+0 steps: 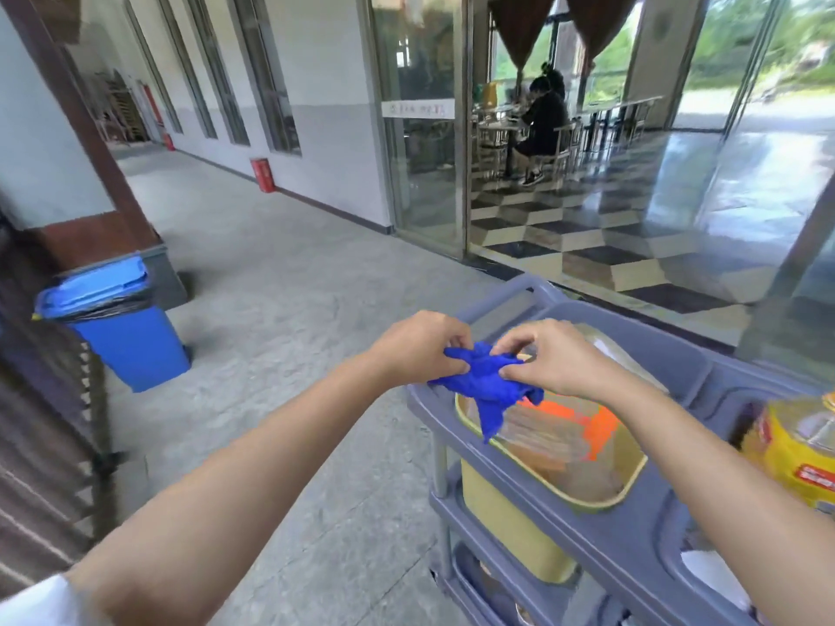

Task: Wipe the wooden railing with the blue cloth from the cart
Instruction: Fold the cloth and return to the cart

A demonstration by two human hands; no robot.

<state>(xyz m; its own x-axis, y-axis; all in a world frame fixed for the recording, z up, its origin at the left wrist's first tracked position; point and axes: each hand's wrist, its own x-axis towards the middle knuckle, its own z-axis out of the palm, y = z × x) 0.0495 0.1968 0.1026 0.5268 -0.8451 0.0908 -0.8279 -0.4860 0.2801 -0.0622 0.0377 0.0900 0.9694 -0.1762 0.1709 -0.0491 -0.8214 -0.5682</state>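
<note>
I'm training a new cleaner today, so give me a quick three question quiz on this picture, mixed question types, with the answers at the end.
1. True or false: only one hand grips the blue cloth.
2. Multiple choice: the cloth is held above which thing? A) the blue bin B) the yellow tub in the grey cart C) the floor tiles.
3. Short answer: what sits at the cart's right edge?

Key
1. False: the left hand and right hand both pinch it.
2. B
3. A yellow bottle.
</note>
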